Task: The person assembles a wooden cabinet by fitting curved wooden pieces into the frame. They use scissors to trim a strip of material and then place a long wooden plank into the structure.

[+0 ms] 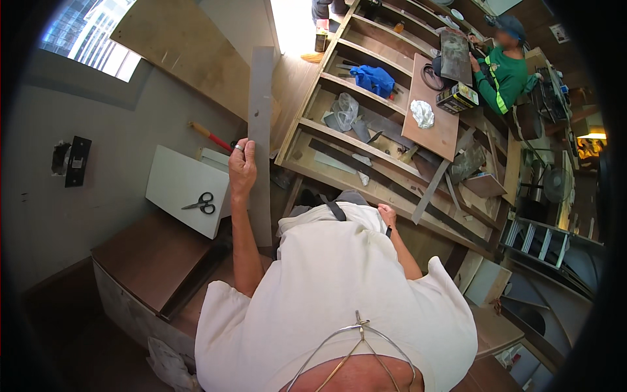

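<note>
A long, flat grey strip (260, 98) stands nearly upright on my left side. My left hand (242, 171), with a ring on one finger, is closed on the strip's left edge. Just past that hand lies a tool with a red and wooden handle (210, 136). A pair of dark-handled scissors (204, 204) rests on a white panel (171, 188) beside my left forearm. My right hand (387, 214) is low by my right hip, its fingers curled. Whatever that hand holds, if anything, is hidden.
Ahead is a large wooden frame with open compartments (366, 171), holding strips, plastic bags and a blue bag (373, 80). A board (439, 121) across it bears a tin (457, 97) and white cloth. A person in green (506, 75) works beyond. A ladder (537, 242) lies right.
</note>
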`<state>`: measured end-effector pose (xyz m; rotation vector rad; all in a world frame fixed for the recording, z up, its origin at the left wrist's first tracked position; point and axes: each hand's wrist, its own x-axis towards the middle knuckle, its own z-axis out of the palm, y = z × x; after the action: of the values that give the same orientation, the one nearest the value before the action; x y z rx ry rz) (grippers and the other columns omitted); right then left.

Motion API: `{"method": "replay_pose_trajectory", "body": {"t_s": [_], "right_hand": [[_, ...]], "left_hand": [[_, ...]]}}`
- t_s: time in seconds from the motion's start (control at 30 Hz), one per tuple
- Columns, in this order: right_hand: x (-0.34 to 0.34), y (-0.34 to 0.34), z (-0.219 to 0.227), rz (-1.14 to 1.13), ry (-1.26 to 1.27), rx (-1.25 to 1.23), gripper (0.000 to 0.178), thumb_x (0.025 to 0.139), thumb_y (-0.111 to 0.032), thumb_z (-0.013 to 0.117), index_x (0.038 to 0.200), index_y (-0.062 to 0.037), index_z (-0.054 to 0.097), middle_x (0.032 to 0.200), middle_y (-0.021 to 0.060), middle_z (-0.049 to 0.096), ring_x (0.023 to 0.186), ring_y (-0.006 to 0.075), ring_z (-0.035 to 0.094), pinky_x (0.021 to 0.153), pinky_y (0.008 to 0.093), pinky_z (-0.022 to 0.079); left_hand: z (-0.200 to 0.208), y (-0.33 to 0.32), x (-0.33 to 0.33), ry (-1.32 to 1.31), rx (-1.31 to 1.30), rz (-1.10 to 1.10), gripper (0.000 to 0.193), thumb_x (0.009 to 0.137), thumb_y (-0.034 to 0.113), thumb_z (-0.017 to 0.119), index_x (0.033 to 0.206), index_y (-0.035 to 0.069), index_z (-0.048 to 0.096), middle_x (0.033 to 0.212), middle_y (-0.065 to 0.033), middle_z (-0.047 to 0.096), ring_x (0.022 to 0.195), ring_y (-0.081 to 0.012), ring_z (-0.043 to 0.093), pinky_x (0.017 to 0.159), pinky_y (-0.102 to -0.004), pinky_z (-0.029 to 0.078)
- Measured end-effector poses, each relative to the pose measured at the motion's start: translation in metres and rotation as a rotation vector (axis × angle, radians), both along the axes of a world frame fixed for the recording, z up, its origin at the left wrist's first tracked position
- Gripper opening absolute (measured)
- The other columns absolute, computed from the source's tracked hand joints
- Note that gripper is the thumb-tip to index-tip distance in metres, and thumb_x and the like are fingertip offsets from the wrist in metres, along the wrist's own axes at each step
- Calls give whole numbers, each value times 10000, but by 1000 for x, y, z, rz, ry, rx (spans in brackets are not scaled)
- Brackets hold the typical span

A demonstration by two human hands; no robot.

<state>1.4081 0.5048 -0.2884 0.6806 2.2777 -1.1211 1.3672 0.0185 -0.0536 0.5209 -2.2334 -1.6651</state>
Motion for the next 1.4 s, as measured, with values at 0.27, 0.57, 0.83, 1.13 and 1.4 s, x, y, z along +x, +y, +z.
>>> {"method": "replay_pose_trajectory", "body": {"t_s": [0.27, 0.57, 0.83, 1.13, 1.4], "right_hand": [[3, -4, -18, -46, 139, -60, 469, 768, -122, 639, 1224, -14, 615, 872, 95, 731, 726, 129, 667, 707, 257, 527], [-24, -1, -28, -67, 47, -257, 371, 870, -80, 565, 1235, -12, 570, 844, 122, 711, 698, 151, 658, 665, 283, 535], [-66, 16, -66, -234, -136, -455, 447, 915, -30, 375, 1351, -73, 466, 987, 172, 683, 733, 185, 678, 589, 273, 534], [-107, 55, -69, -254, -131, -399, 519, 874, -20, 424, 1389, -91, 414, 1099, 149, 662, 716, 155, 671, 534, 239, 514], [-112, 88, -83, -361, -144, -466, 551, 863, -63, 557, 1391, -86, 402, 1000, 140, 666, 682, 169, 657, 479, 222, 476]], "left_hand": [[8, 3, -4, 28, -54, 22, 273, 1025, 252, 488, 964, 6, 591, 662, 56, 404, 612, -47, 345, 526, -237, 309], [23, 18, -20, 21, -82, 26, 277, 1023, 260, 494, 946, 11, 588, 666, 61, 382, 612, -42, 329, 524, -230, 297], [46, 42, -44, -38, -109, 13, 273, 1032, 260, 480, 995, 10, 585, 724, 69, 445, 655, -29, 366, 565, -199, 327], [74, 78, -58, -74, -287, 103, 265, 1032, 242, 477, 999, 14, 607, 715, 45, 480, 652, -46, 393, 582, -215, 363], [94, 93, -66, -17, -348, 166, 277, 1031, 262, 481, 1012, 19, 613, 716, 67, 464, 645, -28, 373, 562, -201, 330]]}}
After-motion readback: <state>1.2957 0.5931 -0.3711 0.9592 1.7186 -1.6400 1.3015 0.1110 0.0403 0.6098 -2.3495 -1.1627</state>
